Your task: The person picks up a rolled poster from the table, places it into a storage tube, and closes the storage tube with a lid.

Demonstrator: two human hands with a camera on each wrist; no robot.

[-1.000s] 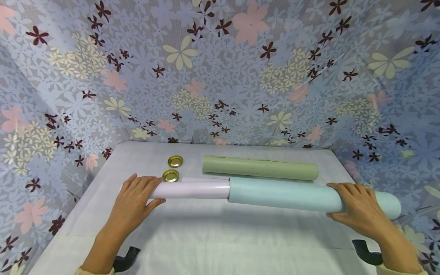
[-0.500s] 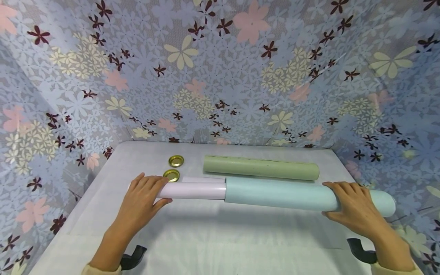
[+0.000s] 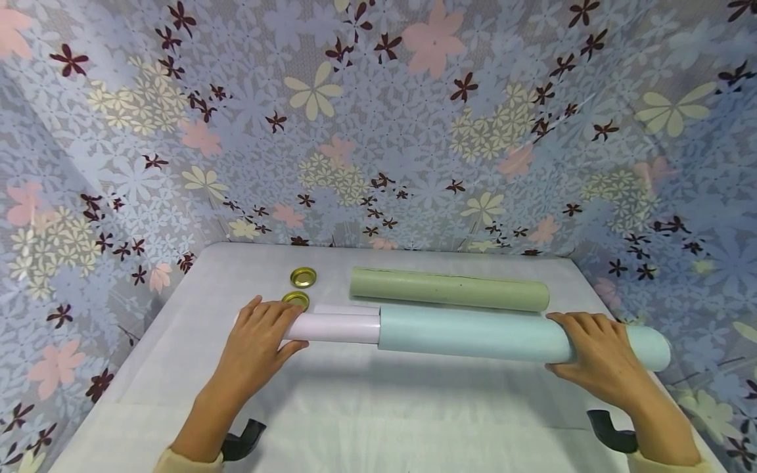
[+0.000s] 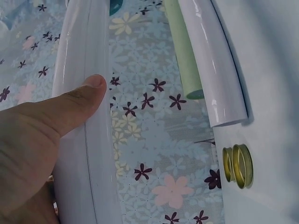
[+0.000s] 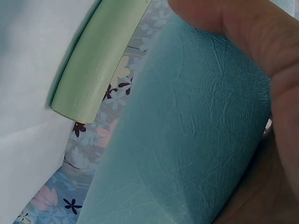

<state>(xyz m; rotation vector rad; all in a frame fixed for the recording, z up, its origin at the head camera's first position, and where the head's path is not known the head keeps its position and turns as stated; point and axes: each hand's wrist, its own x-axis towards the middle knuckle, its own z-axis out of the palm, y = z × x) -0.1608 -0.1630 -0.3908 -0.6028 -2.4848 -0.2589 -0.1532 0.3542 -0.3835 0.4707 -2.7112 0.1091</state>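
Note:
My left hand (image 3: 254,348) grips a glossy pale lilac-white tube (image 3: 334,327), its thumb (image 4: 79,102) lying along a seam in the left wrist view. The tube's right end is hidden inside a wider light-blue tube (image 3: 473,334). Around that blue tube, near its right end, my right hand (image 3: 603,351) is wrapped with the thumb below. Creases cover the blue surface (image 5: 182,126) in the right wrist view. Both tubes are held roughly level above the table, the blue one tilting slightly down to the right.
A green tube (image 3: 449,289) lies at the table's back. In front of it rests a second white tube (image 4: 215,70), mostly hidden in the head view. Two gold lids (image 3: 303,277) sit back left, one partly behind my left hand. Floral cloth (image 3: 378,131) hangs around the white table (image 3: 414,407).
My hands have come closer together, the left moving right and the right moving left. Less of the pale tube shows between them as it slides deeper into the blue tube.

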